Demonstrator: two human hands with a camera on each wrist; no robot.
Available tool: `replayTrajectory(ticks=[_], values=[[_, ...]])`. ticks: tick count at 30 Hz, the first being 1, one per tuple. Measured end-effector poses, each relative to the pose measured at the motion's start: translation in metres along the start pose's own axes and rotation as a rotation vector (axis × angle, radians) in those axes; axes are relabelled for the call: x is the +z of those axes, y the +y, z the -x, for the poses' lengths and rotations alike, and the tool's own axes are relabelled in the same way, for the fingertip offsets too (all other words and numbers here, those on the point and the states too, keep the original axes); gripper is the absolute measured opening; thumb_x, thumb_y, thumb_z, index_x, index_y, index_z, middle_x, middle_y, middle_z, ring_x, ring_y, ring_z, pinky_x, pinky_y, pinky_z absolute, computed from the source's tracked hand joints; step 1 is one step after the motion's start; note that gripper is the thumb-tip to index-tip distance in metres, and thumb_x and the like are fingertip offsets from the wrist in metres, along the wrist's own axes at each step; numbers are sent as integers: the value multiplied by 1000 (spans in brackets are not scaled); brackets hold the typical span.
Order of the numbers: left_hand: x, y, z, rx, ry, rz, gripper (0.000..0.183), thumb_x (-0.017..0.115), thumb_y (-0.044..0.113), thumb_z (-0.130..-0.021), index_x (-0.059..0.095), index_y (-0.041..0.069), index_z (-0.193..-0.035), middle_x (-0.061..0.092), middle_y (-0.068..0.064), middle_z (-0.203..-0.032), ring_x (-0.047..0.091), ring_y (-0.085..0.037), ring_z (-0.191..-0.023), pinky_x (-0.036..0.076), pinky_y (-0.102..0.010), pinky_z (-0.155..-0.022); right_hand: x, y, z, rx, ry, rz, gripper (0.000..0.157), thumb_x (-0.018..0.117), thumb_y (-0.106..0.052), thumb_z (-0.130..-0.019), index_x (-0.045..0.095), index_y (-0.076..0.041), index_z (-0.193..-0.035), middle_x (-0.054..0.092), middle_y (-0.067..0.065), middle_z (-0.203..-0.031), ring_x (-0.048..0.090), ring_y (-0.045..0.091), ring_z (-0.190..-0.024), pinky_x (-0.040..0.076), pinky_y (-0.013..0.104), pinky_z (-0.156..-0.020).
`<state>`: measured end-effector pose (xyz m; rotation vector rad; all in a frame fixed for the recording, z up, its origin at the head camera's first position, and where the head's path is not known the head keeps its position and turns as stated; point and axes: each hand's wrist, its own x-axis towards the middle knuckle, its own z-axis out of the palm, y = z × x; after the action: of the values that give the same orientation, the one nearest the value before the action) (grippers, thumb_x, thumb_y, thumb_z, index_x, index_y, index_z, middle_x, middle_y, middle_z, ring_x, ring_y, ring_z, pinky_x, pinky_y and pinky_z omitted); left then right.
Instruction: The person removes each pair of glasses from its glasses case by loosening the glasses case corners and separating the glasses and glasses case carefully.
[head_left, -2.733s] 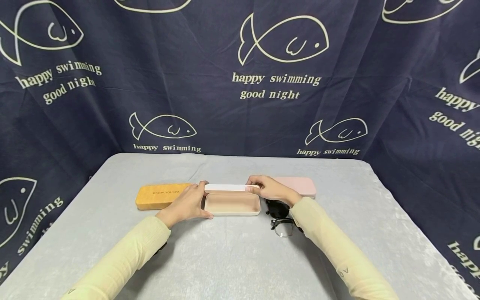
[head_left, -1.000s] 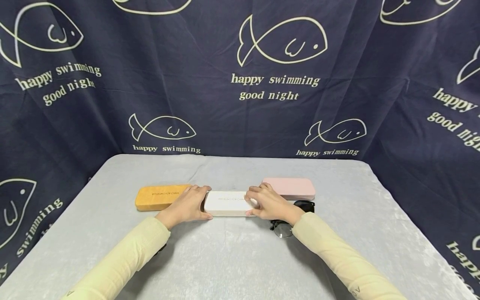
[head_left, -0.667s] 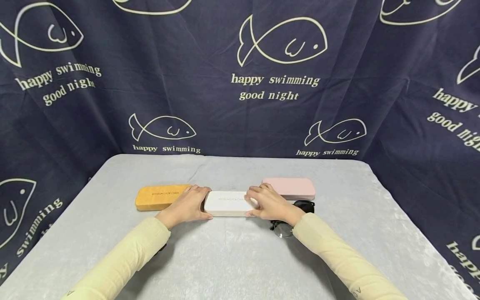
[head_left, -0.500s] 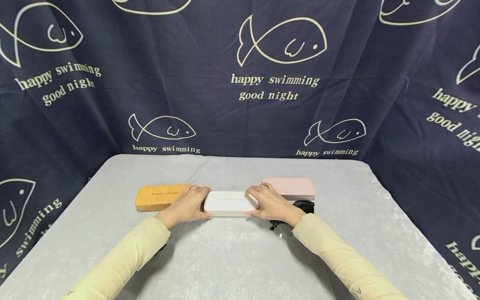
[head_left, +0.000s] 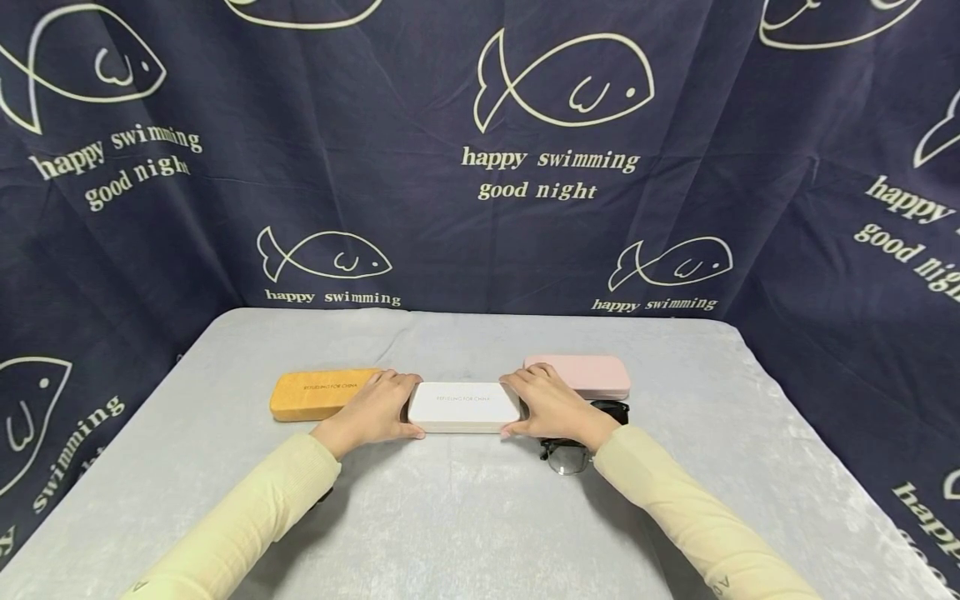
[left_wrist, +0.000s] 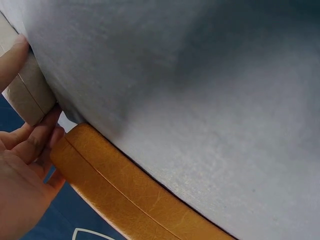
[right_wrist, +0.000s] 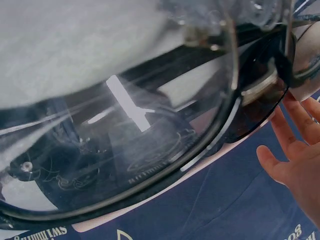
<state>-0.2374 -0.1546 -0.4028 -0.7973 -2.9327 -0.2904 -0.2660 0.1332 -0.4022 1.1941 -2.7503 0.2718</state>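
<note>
White case, position: on the grey cloth, between the orange case and the pink case, slightly nearer the person than the pink one; white case appears level.
Expected handling: probably light and stiff-walled; the smooth lid might slip under a fingertip. Contents cannot be seen from here, so weight and fragility inside are unconfirmed.
Hold points: the two short ends, thumb at the near edge, fingers at the far edge; this should keep lid and base together.
Left hand: thumb and fingers pinch the left end across its width.
Right hand: same pinch at the right end; the outer fingers stand a little spread.
Case finish: white lid, rounded corners, small print "REFUELING FOR CHINA", lid down, seam along the side.
Hazard: glasses lie near the right wrist; knocking them is possible.
</note>
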Motion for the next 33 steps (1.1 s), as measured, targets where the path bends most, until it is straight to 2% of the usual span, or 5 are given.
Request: replayTrajectory(ticks=[15, 26, 33], values=[[4, -2, 4, 50, 30, -28, 79, 71, 51, -70, 47, -1, -124, 59, -12, -116, 52, -29, -103, 35, -44, -97, 3, 2, 0, -23, -6, 61, 74, 71, -53, -69, 54, -4, -122, 60, 8, -111, 53, 26, -106, 30, 44, -103], [-1, 0, 5, 65, 15, -57, 79, 70, 50, -72, 46, -2, -127, 59, -14, -118, 51, -30, -107, 33, -44, -98, 2, 3, 0, -44, 2, 61, 72, 70, -52, -71, 53, -3, -122, 60, 9, -112, 53, 27, -107, 31, 44, -103], [-3, 0, 7, 79, 45, -79, 77, 71, 51, -71, 49, -1, -124, 60, -13, -113, 51, -29, -105, 33, -45, -99, -3, 1, -1, -60, 3, 68, 72, 69, -51, -72, 53, -3, -122, 60, 10, -112, 53, 27, -107, 32, 44, -102]])
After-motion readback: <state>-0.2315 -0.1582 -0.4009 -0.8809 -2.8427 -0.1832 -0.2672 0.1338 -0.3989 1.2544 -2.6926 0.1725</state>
